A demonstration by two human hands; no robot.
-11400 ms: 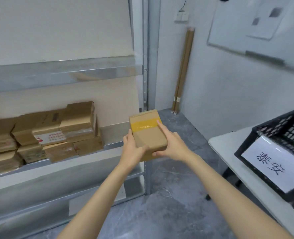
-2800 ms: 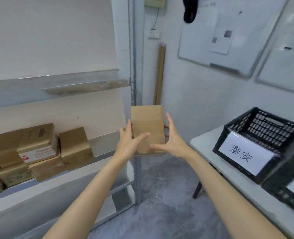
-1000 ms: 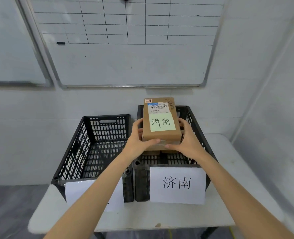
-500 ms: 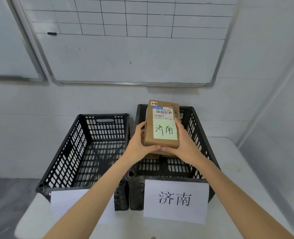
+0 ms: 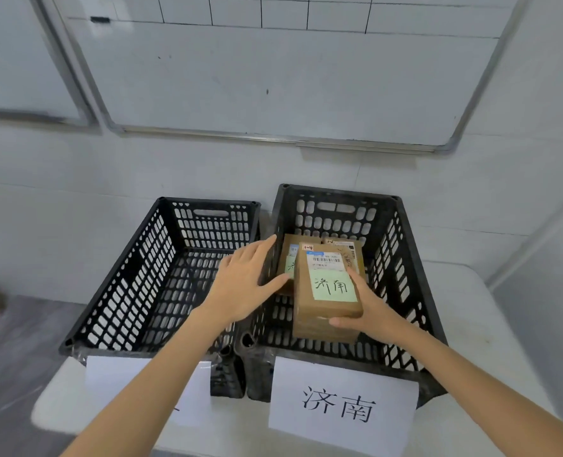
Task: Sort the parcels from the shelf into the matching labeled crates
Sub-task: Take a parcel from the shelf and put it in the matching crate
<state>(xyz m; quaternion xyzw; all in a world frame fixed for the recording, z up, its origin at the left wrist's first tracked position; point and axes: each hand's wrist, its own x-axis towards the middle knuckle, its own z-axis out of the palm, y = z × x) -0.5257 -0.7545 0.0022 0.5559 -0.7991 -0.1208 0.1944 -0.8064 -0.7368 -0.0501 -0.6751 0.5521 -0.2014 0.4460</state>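
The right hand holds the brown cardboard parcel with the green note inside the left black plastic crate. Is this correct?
Not the left one. In the head view, the right hand holds the brown cardboard parcel with the green note inside the right black plastic crate, whose white paper sign reads 济南.

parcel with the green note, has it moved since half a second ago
Yes. The parcel has dropped from above the rim of the right crate to down between its walls, and only the right hand holds it now.
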